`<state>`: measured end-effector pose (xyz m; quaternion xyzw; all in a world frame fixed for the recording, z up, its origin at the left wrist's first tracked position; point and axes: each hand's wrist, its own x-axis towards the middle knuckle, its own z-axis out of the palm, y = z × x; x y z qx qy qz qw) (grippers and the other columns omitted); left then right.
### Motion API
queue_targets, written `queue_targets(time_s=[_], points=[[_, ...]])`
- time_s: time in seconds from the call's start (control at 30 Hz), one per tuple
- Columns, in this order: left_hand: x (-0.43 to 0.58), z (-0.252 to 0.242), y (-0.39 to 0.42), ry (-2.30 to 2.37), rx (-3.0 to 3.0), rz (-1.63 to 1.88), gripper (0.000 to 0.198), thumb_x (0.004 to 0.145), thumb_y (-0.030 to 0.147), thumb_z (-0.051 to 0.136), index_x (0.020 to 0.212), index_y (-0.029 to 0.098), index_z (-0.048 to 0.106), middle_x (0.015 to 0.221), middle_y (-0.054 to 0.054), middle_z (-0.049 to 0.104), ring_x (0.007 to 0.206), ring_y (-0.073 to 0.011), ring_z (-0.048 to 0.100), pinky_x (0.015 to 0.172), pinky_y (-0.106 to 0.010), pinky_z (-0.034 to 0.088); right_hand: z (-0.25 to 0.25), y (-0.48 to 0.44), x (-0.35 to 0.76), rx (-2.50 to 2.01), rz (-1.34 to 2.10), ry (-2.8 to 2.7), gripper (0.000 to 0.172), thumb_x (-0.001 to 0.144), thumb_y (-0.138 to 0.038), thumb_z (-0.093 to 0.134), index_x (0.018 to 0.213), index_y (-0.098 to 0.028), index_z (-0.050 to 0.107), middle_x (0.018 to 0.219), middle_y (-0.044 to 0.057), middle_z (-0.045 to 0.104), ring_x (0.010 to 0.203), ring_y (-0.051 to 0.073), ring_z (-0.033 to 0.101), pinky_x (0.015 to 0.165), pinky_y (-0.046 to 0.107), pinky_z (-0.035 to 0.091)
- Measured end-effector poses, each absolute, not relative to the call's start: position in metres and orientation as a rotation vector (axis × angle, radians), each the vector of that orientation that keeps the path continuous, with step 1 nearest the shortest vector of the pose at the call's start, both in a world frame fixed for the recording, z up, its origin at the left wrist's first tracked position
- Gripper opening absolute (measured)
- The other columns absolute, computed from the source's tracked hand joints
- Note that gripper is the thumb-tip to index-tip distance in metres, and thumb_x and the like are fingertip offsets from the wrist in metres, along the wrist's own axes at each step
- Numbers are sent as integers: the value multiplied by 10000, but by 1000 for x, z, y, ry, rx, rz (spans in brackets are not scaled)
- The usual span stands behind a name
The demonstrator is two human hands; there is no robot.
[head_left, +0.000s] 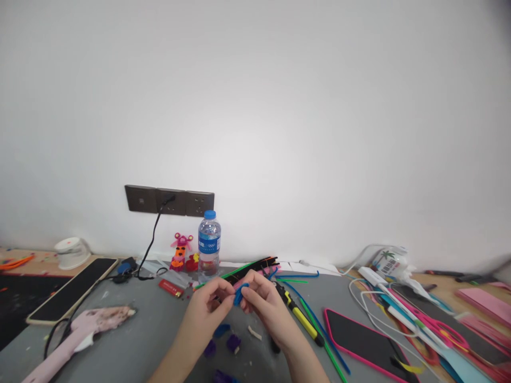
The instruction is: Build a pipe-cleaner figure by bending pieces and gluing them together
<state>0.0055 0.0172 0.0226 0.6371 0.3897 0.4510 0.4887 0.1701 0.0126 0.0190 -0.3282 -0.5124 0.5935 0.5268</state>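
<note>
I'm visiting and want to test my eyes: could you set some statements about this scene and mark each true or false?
1. The left hand and right hand hold a small blue piece in their fingers. True.
2. A black cable runs from the wall sockets. True.
3. The bottle's top is red. False: the cap is blue.
4. Everything pink lies right of both hands. False: the pink glue gun lies left.
5. A pink-edged phone lies right of the hands. True.
</note>
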Motion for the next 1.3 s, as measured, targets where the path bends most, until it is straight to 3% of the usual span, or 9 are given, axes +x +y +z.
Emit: queue_targets(time_s=[0.33,0.5,0.73,0.93,1.07,1.3], points=[[6,24,18,984,1526,1098,116,751,286,648,758,170,645,705,-7,596,675,-164,537,585,-234,394,17,13,173,-764,1422,-1214,289,831,-406,722,787,-153,590,612,-13,627,545,88,500,544,195,355],[4,32,15,838,1305,924,252,729,394,725,739,162,629,627,38,512,535,-96,408,508,-207,332,19,11,174,-695,1574,-1141,288,790,-395,765,805,-157,604,594,-33,610,513,72,490,524,177,349],[1,28,14,679,1215,784,358,667,451,814,728,159,617,654,16,551,539,-81,380,503,-202,284,21,9,175,-628,1721,-1131,294,751,-382,797,766,-145,622,589,-29,602,469,61,497,478,162,368],[1,30,14,634,1284,791,424,632,543,816,681,162,636,645,-14,597,610,-131,497,573,-235,345,20,7,173,-605,1762,-1103,316,725,-380,817,741,-139,614,581,-23,609,442,50,506,454,146,358],[0,27,15,605,1320,798,399,651,521,814,683,160,648,648,-9,591,639,-144,517,602,-244,364,21,6,172,-600,1781,-1106,333,711,-386,827,723,-139,604,569,-24,609,434,47,505,452,143,351],[0,16,20,620,1571,994,368,729,521,752,682,161,692,657,18,464,607,-124,407,562,-240,294,19,7,173,-627,1766,-1116,344,713,-400,820,733,-146,589,527,-30,604,420,57,499,458,151,357]])
